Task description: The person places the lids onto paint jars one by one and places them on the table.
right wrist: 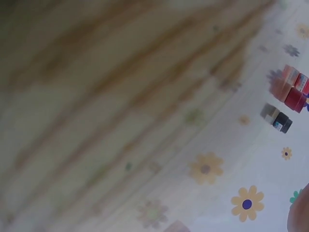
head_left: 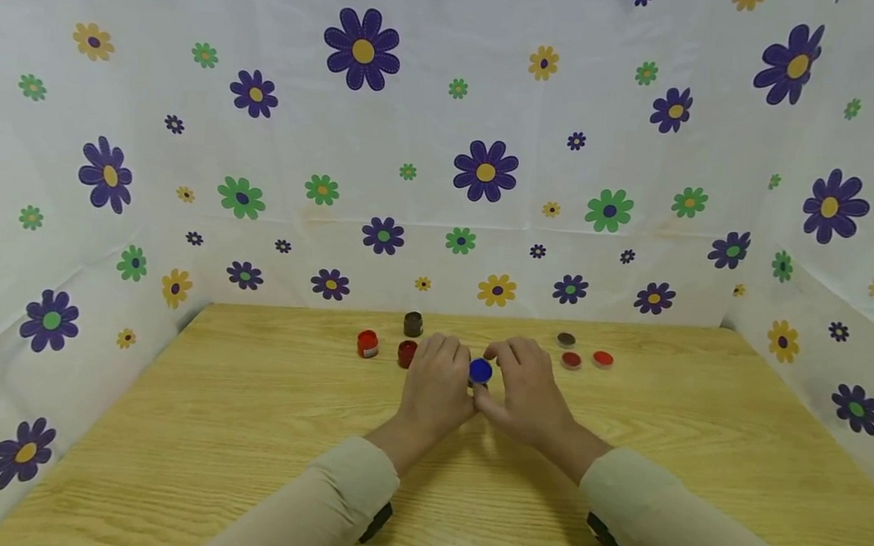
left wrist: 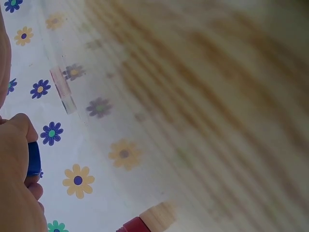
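Observation:
In the head view a small paint jar with a round blue top (head_left: pixel 480 371) is held between both hands over the middle of the table. My left hand (head_left: pixel 441 386) grips it from the left, its fingers mostly hidden behind the back of the hand. The thumb and bent forefinger of my right hand (head_left: pixel 527 391) are at the blue top's right edge. In the left wrist view, fingers pinch the jar's blue side (left wrist: pixel 34 158). Only a sliver of a hand (right wrist: pixel 299 212) enters the right wrist view. Whether the blue top is a lid or paint I cannot tell.
Behind the left hand stand a red jar (head_left: pixel 367 344), a dark red jar (head_left: pixel 406 355) and a dark jar (head_left: pixel 413 324). Three round lids lie to the right: grey (head_left: pixel 566 340), dark red (head_left: pixel 571 360) and red (head_left: pixel 603 360). A flowered cloth (head_left: pixel 430 139) hangs behind the wooden table (head_left: pixel 285 431).

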{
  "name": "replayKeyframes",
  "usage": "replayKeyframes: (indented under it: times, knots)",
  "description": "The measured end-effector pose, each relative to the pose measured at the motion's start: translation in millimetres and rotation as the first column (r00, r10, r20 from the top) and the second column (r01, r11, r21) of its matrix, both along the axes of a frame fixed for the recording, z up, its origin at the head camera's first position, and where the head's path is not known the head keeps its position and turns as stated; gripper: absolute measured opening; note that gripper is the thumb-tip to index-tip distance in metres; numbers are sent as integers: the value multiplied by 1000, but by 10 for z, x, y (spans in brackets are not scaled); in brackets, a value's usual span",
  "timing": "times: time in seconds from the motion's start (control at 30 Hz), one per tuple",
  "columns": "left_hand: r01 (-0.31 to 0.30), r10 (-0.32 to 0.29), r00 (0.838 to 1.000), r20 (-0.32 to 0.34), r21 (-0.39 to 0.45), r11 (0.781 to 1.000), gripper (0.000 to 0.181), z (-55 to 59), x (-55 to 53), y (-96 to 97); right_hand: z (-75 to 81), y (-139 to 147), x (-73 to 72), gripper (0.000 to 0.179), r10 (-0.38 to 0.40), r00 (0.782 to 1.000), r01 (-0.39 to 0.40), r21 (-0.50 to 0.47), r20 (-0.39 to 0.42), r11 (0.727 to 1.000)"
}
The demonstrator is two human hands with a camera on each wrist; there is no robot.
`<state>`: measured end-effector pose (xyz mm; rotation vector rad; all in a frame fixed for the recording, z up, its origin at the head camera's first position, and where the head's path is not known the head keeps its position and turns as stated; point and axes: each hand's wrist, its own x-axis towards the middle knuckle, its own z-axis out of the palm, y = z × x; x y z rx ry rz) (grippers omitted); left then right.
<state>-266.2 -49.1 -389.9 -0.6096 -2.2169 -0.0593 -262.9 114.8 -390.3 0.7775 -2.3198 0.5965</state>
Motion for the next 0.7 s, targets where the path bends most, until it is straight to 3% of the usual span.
replayKeyframes:
  times: [0.3, 0.5, 0.7]
  knots:
    - [38, -38, 998, 45, -4, 999, 30, -12, 2, -17, -9, -5, 1, 29, -31, 995, 38, 76, -92, 996]
    - [78, -78, 992, 94, 1, 997, 28, -14, -1, -20, -8, 15, -11, 29, 6, 993, 3, 73, -122, 997]
    - [77, -74, 990, 123, -20, 997, 30, 4, 9, -20, -9, 22, -33, 29, 47, 991, -37, 85, -122, 996]
